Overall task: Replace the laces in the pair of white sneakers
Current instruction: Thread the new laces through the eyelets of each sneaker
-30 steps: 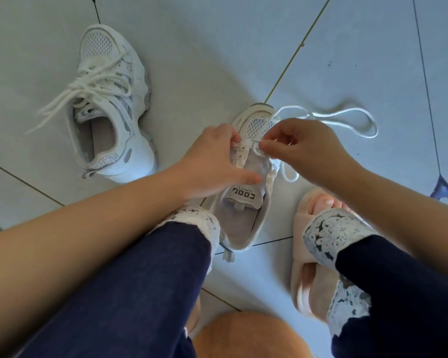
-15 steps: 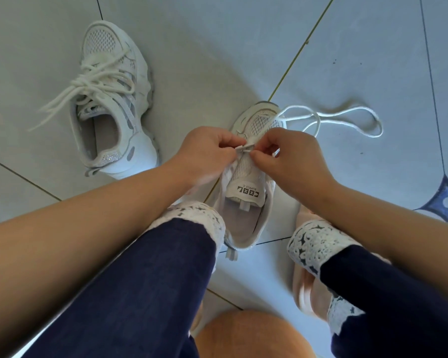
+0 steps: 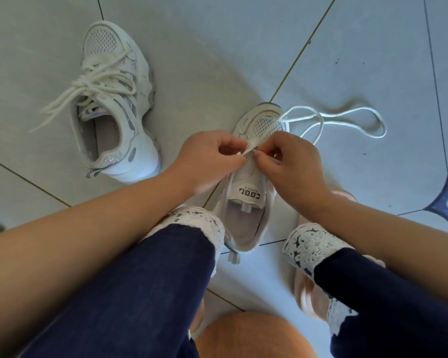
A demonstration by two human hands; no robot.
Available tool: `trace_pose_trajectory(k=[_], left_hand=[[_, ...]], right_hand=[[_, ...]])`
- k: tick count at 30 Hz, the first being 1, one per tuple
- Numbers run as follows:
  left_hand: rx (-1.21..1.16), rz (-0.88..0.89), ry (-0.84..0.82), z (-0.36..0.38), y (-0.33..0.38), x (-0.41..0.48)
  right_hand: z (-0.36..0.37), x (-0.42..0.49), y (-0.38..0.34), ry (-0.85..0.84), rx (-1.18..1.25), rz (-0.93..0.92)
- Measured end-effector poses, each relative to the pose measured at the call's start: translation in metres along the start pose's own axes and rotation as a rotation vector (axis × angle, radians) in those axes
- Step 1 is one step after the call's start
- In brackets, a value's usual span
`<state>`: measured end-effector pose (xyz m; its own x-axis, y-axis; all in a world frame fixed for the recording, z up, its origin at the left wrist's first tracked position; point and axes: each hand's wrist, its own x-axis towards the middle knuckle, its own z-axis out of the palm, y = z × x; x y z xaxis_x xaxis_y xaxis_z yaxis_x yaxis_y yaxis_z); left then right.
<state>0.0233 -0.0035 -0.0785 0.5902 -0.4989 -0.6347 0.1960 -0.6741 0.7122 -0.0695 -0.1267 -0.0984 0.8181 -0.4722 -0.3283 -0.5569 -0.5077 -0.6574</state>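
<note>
**White mesh sneaker (image 3: 246,182), toe away, lace (image 3: 322,126) pinched in both hands**

Standing on the grey tiled floor (image 3: 217,47) between the knees. Long axis running away from the body and tipped a little to the right, toe far, heel near, tongue label facing up. Left hand (image 3: 210,156) and right hand (image 3: 292,161) meeting over the forward eyelets, fingers curled, each pinching the same short stretch of lace. Rest of it lying in loose loops on the floor to the right of the toe. Second sneaker (image 3: 114,104) well apart at far left, fully laced, toe likewise away.

Laced sneaker (image 3: 114,104) left of unlaced sneaker (image 3: 254,192)
</note>
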Motion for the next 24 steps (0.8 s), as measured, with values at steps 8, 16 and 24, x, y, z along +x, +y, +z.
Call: trace_pose_trajectory(k=[8, 16, 24], left_hand=[[0.047, 0.021, 0.053, 0.006, -0.006, -0.001], [-0.108, -0.015, 0.102, 0.010, -0.010, -0.011], [-0.009, -0.028, 0.088, 0.008, -0.005, -0.011]], right_hand=[[0.011, -0.002, -0.004, 0.006, 0.098, 0.063], [0.009, -0.004, -0.006, -0.014, 0.086, -0.010], [0.010, -0.001, -0.006, -0.004, 0.180, 0.079]])
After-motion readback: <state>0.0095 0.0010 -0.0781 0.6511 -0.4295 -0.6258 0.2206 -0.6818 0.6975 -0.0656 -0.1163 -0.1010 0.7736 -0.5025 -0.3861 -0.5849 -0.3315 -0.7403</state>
